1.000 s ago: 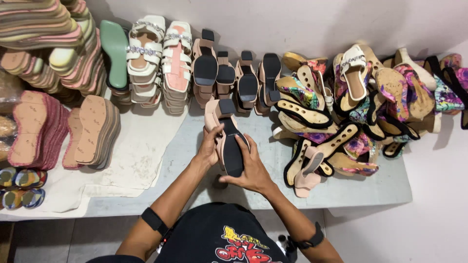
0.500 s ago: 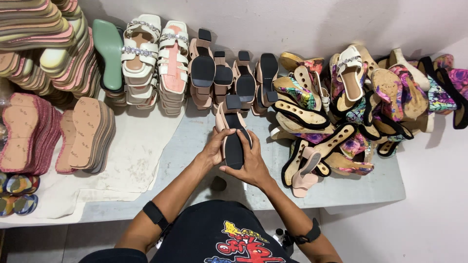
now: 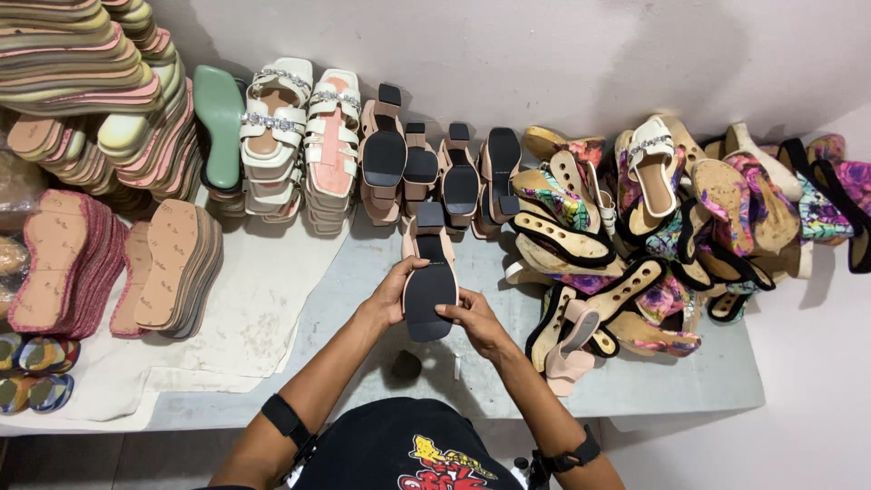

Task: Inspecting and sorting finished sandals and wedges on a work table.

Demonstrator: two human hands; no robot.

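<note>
A pink sandal with a black outsole and black heel (image 3: 428, 272) is held bottom-up above the grey table (image 3: 635, 390). My left hand (image 3: 392, 292) grips its left edge, thumb on the sole. My right hand (image 3: 474, 318) holds its lower right corner, fingers pressed on the black sole. Both wrists wear black bands.
A row of similar black-soled sandals (image 3: 426, 168) stands against the wall, beside white strapped sandals (image 3: 299, 145). A heap of floral sandals (image 3: 653, 236) fills the right. Stacks of insoles (image 3: 91, 100) and soles (image 3: 168, 268) lie left, on white cloth (image 3: 245, 318). A small dark object (image 3: 406, 365) sits below my hands.
The sandal and both hands stay close together over the table; my view has shifted slightly and the hands have adjusted their hold on the sole.
</note>
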